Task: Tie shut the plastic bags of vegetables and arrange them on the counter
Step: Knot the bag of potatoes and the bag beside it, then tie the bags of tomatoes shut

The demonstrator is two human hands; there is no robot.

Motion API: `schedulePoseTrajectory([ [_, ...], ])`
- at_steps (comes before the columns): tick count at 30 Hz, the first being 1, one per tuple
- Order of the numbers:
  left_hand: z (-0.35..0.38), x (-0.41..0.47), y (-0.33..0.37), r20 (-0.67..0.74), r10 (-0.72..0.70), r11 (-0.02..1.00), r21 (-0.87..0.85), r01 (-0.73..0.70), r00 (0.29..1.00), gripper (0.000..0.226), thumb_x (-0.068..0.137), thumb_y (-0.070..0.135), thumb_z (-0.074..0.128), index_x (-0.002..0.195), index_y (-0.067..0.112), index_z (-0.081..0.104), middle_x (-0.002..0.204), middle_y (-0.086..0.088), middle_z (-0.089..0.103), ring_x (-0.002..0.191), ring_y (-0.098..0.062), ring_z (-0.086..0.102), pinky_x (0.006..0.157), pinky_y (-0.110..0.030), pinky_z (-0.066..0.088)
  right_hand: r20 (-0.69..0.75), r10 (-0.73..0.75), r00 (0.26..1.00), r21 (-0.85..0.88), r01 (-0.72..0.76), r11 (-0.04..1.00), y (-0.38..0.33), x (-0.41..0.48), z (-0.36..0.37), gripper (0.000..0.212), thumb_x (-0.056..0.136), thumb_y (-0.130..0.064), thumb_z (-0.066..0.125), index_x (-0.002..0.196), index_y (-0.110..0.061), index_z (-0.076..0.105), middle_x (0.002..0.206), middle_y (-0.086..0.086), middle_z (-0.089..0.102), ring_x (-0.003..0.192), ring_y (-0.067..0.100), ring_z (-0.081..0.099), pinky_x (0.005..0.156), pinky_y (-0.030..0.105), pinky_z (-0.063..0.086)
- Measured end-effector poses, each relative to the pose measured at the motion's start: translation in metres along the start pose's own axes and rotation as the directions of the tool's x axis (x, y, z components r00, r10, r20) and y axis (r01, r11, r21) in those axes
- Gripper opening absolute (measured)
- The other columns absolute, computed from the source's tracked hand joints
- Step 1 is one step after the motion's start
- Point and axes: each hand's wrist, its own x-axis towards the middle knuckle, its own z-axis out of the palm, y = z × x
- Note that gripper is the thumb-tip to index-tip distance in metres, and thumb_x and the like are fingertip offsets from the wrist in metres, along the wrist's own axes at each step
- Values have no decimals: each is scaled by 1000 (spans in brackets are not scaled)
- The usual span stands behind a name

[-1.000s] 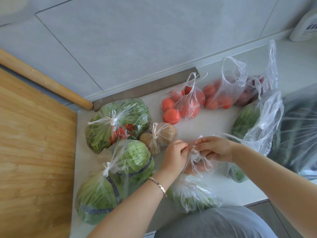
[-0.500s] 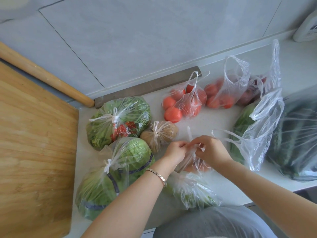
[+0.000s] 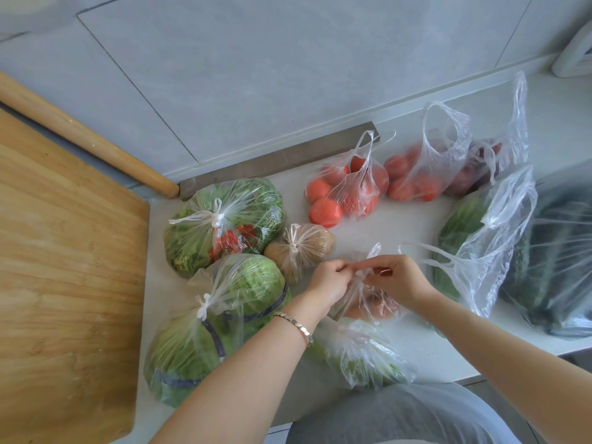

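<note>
My left hand [image 3: 330,278] and my right hand [image 3: 398,278] each pinch a handle of a small clear bag of brownish vegetables [image 3: 373,304] near the counter's front. The handles are drawn together between my fingers. On the left lie tied bags: leafy greens [image 3: 224,222], cabbage [image 3: 221,315] and a small potato bag [image 3: 301,248]. Two bags of tomatoes [image 3: 346,190] [image 3: 423,174] stand open at the back. A small bag of greens [image 3: 362,354] lies under my wrists.
A wooden cutting board [image 3: 64,283] fills the left side, with a rolling pin [image 3: 86,136] behind it. At the right lie an open bag of green vegetables [image 3: 480,245], a bag of dark cucumbers [image 3: 557,257] and a bag of dark red produce [image 3: 474,171]. The white counter [image 3: 400,229] ends at the grey wall.
My hands have lifted slightly and moved closer together on the small bag's handles, working them into a knot. The other bags have not moved.
</note>
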Motion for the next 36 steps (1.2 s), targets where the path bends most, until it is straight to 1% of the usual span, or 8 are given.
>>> schedulePoseTrajectory([
  [3,-5,-1,1,21,-16,1000,-2,16,1000,28,93,24,51,114,11,63,91,1,62,80,-12,52,72,-21,41,-44,-184,982,-209,172,963,3,-1,2,16,77,-10,71,90,-17,75,81,-2,65,59,-2,55,60,7,44],
  [6,-6,-3,-1,20,-16,1000,-1,16,1000,28,91,23,55,115,12,63,109,-1,66,95,-12,56,83,-23,42,3,-415,910,-446,373,814,6,0,0,11,79,-18,67,82,-10,74,89,6,66,65,16,63,63,33,56],
  [12,-9,4,3,-65,118,976,194,-104,991,22,90,21,58,97,5,71,98,-12,71,87,-19,62,81,-31,49,132,-511,850,-650,463,602,7,0,-2,24,78,-34,56,80,-15,71,87,5,61,82,25,55,66,37,48],
  [19,-9,9,0,-134,229,883,445,-148,964,27,91,16,54,86,-5,70,90,-10,59,79,-16,48,72,-23,36,118,-459,880,-545,444,712,26,-14,-2,17,79,-27,59,80,-15,71,83,1,58,85,13,35,75,33,39],
  [25,-24,21,18,-62,337,795,554,-249,939,16,88,16,59,88,2,68,92,-6,64,86,-20,57,72,-24,42,234,-38,971,-438,141,888,-12,4,-24,12,84,-24,62,94,-19,66,81,-10,59,81,12,58,79,24,48],
  [27,-29,30,35,-106,402,797,529,-290,909,15,86,13,59,98,6,65,105,-7,59,98,-22,57,87,-31,46,110,-70,991,-375,107,921,-32,22,-43,16,84,-19,62,99,-16,65,84,-3,64,82,15,59,84,27,49],
  [32,-25,47,91,-279,542,809,430,-401,793,29,83,15,63,110,10,57,103,0,54,103,-21,55,93,-33,45,-282,-74,956,-276,-7,961,-70,86,-88,38,86,-26,57,120,-9,53,106,8,65,95,24,60,84,30,45],
  [36,-14,69,122,-244,527,768,548,-333,814,31,85,23,60,113,11,55,116,-7,55,109,-25,52,95,-32,41,-221,90,971,-135,-122,983,-85,128,-93,45,83,-27,56,125,-14,45,98,8,63,93,26,58,78,33,48],
])
